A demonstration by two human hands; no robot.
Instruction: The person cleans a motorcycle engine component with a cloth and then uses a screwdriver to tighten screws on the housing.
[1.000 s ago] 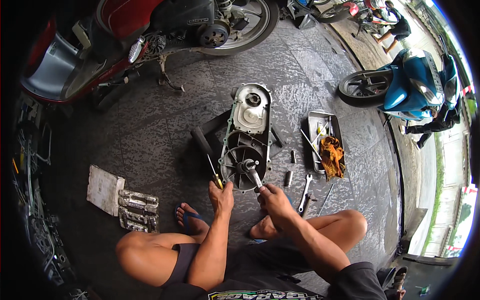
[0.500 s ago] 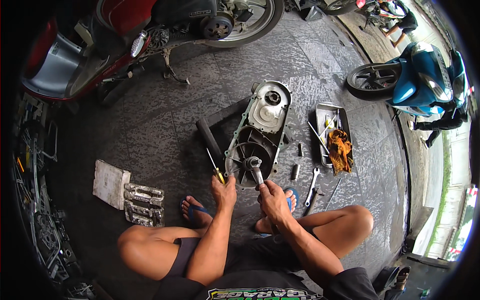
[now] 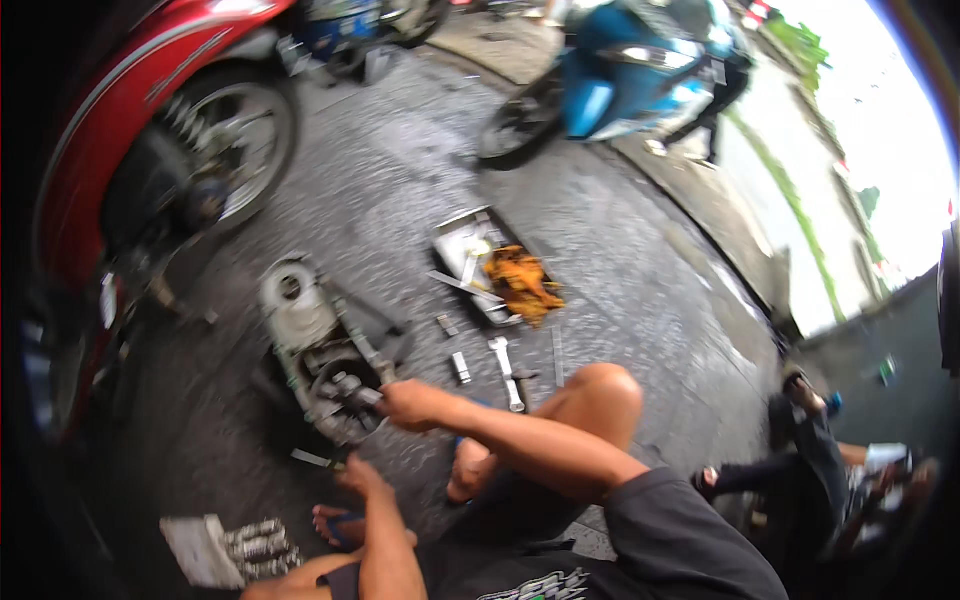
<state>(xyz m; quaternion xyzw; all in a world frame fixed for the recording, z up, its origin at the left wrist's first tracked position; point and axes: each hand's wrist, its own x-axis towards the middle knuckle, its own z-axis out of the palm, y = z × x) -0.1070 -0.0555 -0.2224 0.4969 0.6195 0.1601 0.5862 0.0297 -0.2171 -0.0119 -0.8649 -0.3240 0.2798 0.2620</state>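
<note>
A grey metal engine casing (image 3: 302, 318) lies on the floor in front of me, its long body with a round recess at the near end. My right hand (image 3: 415, 405) is closed round a silver metal tool (image 3: 370, 396) that reaches over this recess; its exact kind cannot be made out. My left hand (image 3: 365, 478) is lower, just off the near end of the casing, and blurred. From its fingers a screwdriver (image 3: 316, 458) points away to the left, also smeared.
Right of the casing stands a metal tray (image 3: 450, 245) with tools and an orange rag (image 3: 522, 285). Near it lie sockets (image 3: 460, 368) and a spanner (image 3: 507, 375). A red motorbike (image 3: 95, 150) is at left, a blue one (image 3: 610, 80) beyond. Another person (image 3: 815, 470) is at right.
My view has swung to the right, so the casing, tray and motorbikes sit further left, and a person at right shows more. Both hands keep their tools near the casing.
</note>
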